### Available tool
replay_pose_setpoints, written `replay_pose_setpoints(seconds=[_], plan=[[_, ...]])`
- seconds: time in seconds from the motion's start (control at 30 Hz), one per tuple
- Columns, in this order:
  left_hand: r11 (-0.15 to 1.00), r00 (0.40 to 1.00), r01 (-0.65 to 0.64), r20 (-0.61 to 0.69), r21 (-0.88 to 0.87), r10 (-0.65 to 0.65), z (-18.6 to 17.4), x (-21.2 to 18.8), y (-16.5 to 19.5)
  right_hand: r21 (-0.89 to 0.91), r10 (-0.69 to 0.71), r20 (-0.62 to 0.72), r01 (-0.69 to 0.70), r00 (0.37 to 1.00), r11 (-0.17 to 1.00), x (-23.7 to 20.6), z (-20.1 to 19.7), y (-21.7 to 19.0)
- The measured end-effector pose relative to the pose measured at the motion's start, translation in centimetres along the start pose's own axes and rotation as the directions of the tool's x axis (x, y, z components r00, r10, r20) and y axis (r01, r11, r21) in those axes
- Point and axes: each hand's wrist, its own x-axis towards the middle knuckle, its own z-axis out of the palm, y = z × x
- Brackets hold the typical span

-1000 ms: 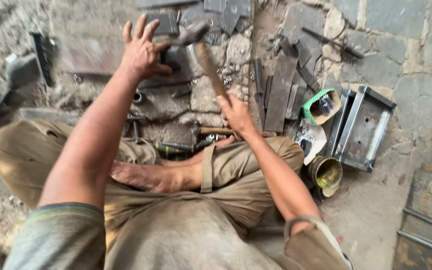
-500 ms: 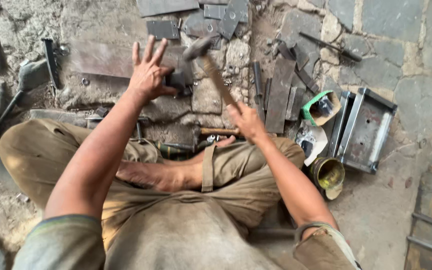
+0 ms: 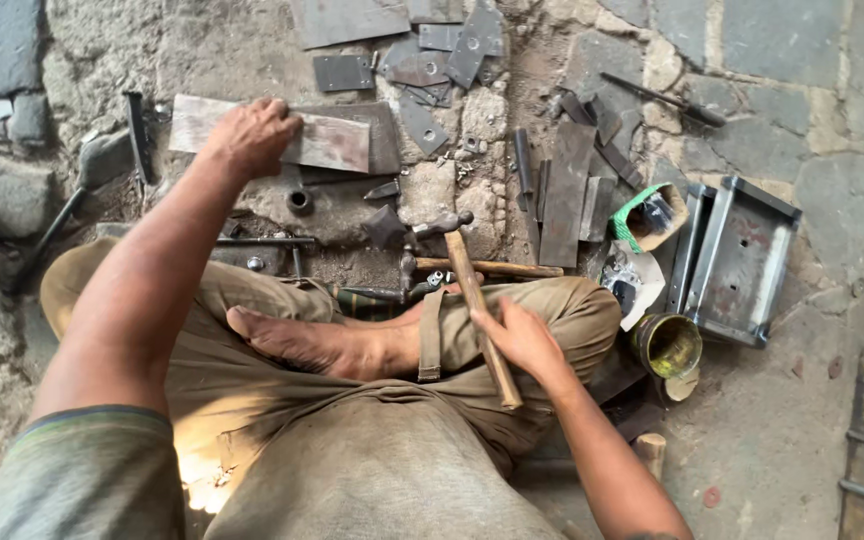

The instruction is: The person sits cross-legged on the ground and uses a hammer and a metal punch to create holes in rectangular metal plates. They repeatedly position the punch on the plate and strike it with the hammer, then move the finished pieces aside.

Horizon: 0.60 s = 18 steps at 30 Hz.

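The right hand is closed around the wooden handle of a hammer, gripping it past mid-length, with the butt end sticking out below the fist over the lap. The hammer's long axis runs steeply up the view, leaning a little left, so the dark steel head points away from the person and sits low over the stone floor, just in front of the crossed legs. The left hand is stretched forward with fingers curled over the near left part of a flat plate, pressing on it; the plate is a long rectangle of dull, rust-streaked metal lying crosswise, left to right, on rough ground. Beyond it lie scattered flat offcuts, grey and angular, some with holes. To the right stand dark bars, a green-rimmed carton, a shallow grey steel tray and a round tin with a yellowish inside. A bare foot rests across the khaki trousers.
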Motion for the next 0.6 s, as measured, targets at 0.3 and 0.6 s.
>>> replay_pose_setpoints(seconds=[0.3, 0.6], plan=[[-0.464, 0.836, -0.456, -0.187, -0.76, -0.516, -6.9, -7.2, 4.9, 0.894, -0.244, -0.099, 0.194, 0.965, 0.405, 7.6, 0.1, -9.5], [-0.825, 0.902, -0.396, -0.002, -0.403, -0.432, -1.4, -10.7, 14.1, 0.972, -0.349, -0.052, -0.033, 0.936, -0.232, 9.1, 3.2, -11.4]])
